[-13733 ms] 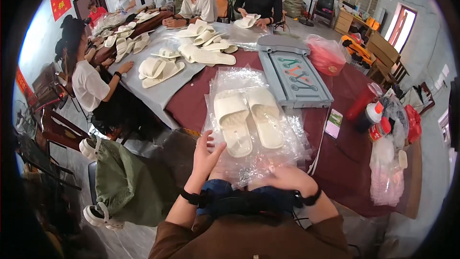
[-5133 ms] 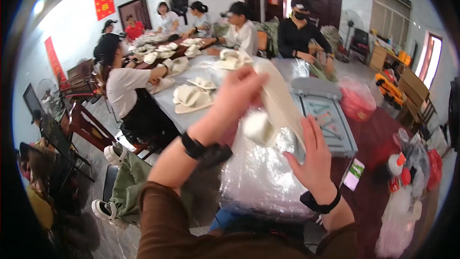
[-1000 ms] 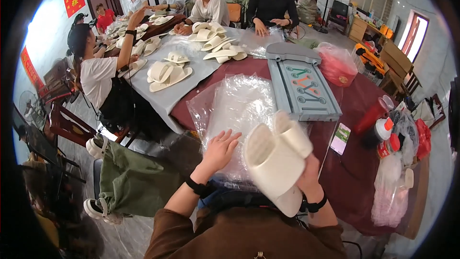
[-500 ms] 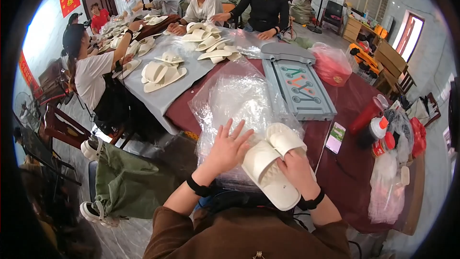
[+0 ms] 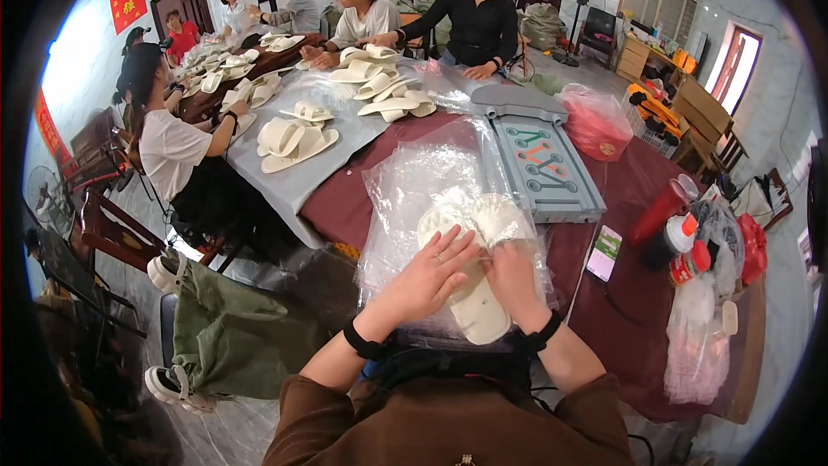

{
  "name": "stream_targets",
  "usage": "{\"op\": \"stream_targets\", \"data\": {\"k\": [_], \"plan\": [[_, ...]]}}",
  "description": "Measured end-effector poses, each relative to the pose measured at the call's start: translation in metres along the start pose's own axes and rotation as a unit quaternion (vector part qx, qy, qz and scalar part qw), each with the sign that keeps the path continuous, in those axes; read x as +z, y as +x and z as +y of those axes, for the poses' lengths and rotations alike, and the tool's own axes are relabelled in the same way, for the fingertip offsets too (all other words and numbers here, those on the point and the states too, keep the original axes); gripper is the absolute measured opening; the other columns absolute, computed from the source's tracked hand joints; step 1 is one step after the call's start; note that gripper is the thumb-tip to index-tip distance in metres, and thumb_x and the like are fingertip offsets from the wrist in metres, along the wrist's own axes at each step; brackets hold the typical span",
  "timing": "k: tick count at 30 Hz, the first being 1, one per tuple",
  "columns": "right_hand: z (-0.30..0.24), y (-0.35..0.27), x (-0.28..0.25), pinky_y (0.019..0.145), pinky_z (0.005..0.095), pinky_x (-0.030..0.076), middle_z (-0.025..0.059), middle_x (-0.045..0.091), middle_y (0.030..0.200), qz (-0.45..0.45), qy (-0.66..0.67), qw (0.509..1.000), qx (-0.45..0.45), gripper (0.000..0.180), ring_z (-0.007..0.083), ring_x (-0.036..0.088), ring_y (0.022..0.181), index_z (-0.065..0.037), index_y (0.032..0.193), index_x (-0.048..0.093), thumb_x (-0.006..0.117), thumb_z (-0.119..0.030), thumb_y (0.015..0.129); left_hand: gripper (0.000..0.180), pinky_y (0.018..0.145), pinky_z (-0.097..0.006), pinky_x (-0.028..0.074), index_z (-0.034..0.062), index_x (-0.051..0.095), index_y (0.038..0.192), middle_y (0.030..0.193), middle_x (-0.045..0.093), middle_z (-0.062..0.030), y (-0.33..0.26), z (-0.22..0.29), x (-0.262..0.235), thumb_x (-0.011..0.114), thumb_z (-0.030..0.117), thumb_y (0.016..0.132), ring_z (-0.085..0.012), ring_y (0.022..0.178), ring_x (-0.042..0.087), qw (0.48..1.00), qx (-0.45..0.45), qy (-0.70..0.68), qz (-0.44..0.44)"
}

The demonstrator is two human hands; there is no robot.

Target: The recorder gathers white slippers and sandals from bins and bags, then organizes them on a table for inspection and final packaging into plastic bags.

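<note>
A pair of cream slippers (image 5: pixel 479 315) lies on a stack of clear plastic bags (image 5: pixel 392 207) in front of me. Their toe ends point away from me and look covered by shiny clear film, though I cannot tell how far inside a bag they are. My left hand (image 5: pixel 429 278) lies over the left side of the pair, fingers stretched out and apart. Curled at the right side of the slippers, my right hand (image 5: pixel 516 283) grips them; its fingertips are partly hidden.
A grey plastic case (image 5: pixel 543 160) lies beyond the bags. To the right are a phone (image 5: pixel 604 252), a red cup (image 5: pixel 664 211) and bottles (image 5: pixel 673 237). More slippers (image 5: pixel 297 140) cover the grey cloth at left, where several co-workers sit or stand, including one in black (image 5: pixel 474 22).
My right hand has carried the slippers left and forward, onto the bags, toes now under film. My left hand has moved onto them. The co-worker in white at left has lowered an arm.
</note>
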State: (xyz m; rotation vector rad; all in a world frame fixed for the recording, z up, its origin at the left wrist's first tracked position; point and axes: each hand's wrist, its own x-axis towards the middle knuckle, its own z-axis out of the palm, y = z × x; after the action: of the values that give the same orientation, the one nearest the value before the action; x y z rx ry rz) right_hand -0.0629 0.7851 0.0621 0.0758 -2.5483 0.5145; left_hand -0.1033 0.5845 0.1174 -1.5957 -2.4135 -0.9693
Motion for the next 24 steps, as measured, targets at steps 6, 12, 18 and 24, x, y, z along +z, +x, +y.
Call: {"op": "stream_targets", "data": {"k": [6,12,18,24], "plan": [[0.001,0.005,0.063,0.079,0.0447,0.045,0.0165,0.059,0.091,-0.014,0.232,0.973,-0.014,0.013,0.0352,0.058,0.088,-0.001,0.091,0.060,0.057,-0.007,0.080,0.044,0.113,-0.045,0.020,0.0047,0.041,0.138,0.146,0.035,-0.0158,0.000,-0.008,-0.001,0.041,0.021,0.096,-0.0371,0.138,0.024,0.996,0.036,-0.080,-0.015],[-0.016,0.041,0.048,0.076,0.0460,0.045,0.0192,0.057,0.098,0.049,0.072,0.996,-0.032,0.027,0.0387,0.056,0.090,0.000,0.102,0.056,0.054,-0.001,0.075,0.045,0.112,-0.044,0.023,0.0037,0.043,0.136,0.145,0.036,-0.0161,-0.012,-0.023,-0.005,0.044,0.019,0.094,-0.0377,0.136,0.027,0.999,0.009,-0.019,0.026],[-0.031,0.026,0.043,0.072,0.0448,0.046,0.0176,0.058,0.094,0.033,0.037,0.998,-0.044,0.018,0.0370,0.056,0.087,-0.002,0.096,0.057,0.056,-0.009,0.079,0.048,0.111,-0.046,0.025,0.0025,0.044,0.134,0.143,0.038,-0.0187,-0.011,-0.004,-0.006,0.051,0.020,0.090,-0.0389,0.135,0.029,0.997,0.017,0.053,0.045],[-0.048,0.027,0.013,0.072,0.0378,0.047,0.0121,0.059,0.091,-0.030,0.198,0.978,0.055,0.026,0.0303,0.058,0.086,-0.006,0.100,0.059,0.055,-0.029,0.088,0.051,0.111,-0.047,0.024,0.0049,0.043,0.137,0.146,0.035,-0.0165,-0.005,0.028,-0.004,0.049,0.023,0.090,-0.0393,0.137,0.026,0.993,0.076,0.094,0.013]]}}
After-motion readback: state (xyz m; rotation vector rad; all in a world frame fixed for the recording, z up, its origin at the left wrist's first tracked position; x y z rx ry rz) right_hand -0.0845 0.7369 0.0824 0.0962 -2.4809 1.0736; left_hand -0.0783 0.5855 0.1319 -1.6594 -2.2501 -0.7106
